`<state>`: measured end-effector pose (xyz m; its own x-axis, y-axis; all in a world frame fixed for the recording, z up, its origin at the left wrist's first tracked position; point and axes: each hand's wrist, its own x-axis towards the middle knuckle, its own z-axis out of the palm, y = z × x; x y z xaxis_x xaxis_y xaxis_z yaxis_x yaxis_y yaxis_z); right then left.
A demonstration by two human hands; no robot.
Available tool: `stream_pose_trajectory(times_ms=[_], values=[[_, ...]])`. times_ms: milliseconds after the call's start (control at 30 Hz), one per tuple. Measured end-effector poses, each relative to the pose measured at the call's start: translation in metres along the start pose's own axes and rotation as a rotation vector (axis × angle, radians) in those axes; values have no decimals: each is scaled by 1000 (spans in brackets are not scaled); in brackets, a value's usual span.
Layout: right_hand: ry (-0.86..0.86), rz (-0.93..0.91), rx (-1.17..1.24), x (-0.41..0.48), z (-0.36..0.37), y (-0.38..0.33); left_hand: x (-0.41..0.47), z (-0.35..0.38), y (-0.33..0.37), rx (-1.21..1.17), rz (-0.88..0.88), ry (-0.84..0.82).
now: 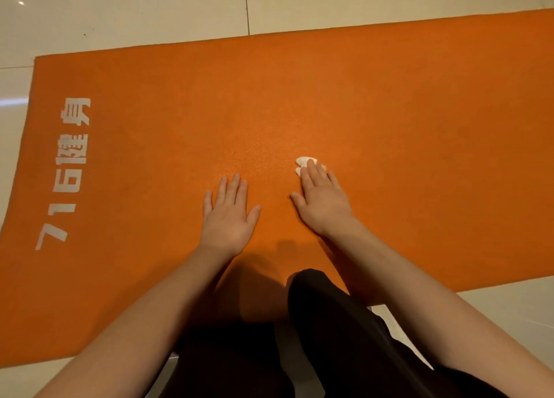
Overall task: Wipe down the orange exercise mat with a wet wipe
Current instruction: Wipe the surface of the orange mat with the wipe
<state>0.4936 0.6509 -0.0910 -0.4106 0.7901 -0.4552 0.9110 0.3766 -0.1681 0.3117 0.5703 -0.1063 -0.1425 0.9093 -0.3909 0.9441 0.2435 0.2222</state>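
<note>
1. Dark trousers (pixel 329 322) fill the near edge of the view. The person crouches at the near long side of the orange exercise mat (pixel 419 112), with one knee over its border.
2. At the left, white lettering (pixel 69 169) runs from near to far beside the mat's left short end. That end lies square on the pale tiled floor (pixel 150 7).
3. Left of centre, the left hand (pixel 227 214) lies flat on the mat, palm down and fingers straight and spread. It holds nothing and looks to be bracing the mat.
4. Just right of it, the right hand (pixel 323 199) is also flat, its straight fingers pressing the wet wipe (pixel 303 161) onto the mat. The wipe is a small white crumpled wad that shows beyond the fingertips.
5. The mat's long axis runs left to right, with the right part angling slightly farther away and passing out of view.
6. Judged on handling, the mat looks thin, soft and flexible, with a grainy face that should drag on the wipe. It may creep on the glossy tile, so a flat palm suits it better than a grip.
7. The wipe looks light, limp and damp. It is best held under flat fingers and may bunch or slip out as it slides.
</note>
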Motion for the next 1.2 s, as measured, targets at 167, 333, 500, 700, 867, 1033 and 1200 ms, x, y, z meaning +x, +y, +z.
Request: stream_pose_trajectory(times_ms=[167, 333, 500, 700, 867, 1033, 1200], values=[[-53, -334, -26, -18, 1, -1, 0, -2, 1, 2, -8, -12], [16, -30, -74, 11, -5, 7, 3, -4, 2, 10, -26, -42], [-83, -283, -14, -17, 0, -11, 16, -12, 2, -23, 14, -48], [-30, -41, -136, 33, -13, 25, 52, -17, -5, 31, 33, -35], [-27, -298, 3, 15, 2, 1, 50, -3, -7, 26, 21, 41], [69, -162, -68, 53, -9, 27, 50, -2, -7, 37, 16, 58], [91, -90, 75, 55, -5, 1, 50, 0, -7, 41, 32, 78]])
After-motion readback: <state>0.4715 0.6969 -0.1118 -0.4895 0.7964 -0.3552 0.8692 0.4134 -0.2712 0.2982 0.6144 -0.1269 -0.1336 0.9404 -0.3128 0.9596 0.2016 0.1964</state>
